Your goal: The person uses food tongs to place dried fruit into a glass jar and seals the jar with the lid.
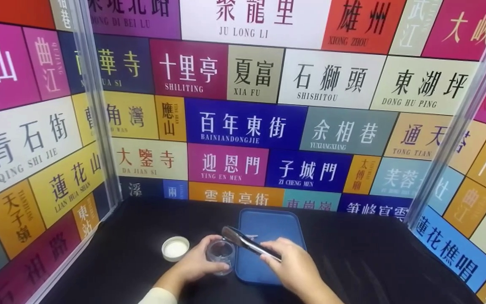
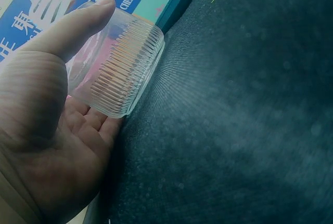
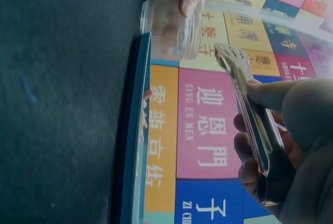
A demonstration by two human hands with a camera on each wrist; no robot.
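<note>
My left hand [image 1: 196,264] grips a clear plastic jar [image 1: 222,258], thumb on the near side and fingers behind it. In the left wrist view the jar's ribbed wall [image 2: 127,68] stands upright on the black cloth. With my right hand [image 1: 292,264] I hold metal tongs [image 1: 243,241], their slotted head pointing left above the jar's right side. Seen from the right wrist, the tongs' arms [image 3: 252,115] lie close together with nothing between the tips. A blue tray [image 1: 268,221] sits just right of the jar, with a few small pale pieces [image 3: 144,110] on it.
A round cream lid [image 1: 175,248] lies on the black cloth [image 1: 361,261] left of my left hand. Panels of colourful signs [image 1: 243,126] rise behind the table and at both sides, with clear corner posts [image 1: 103,126] at the left and right.
</note>
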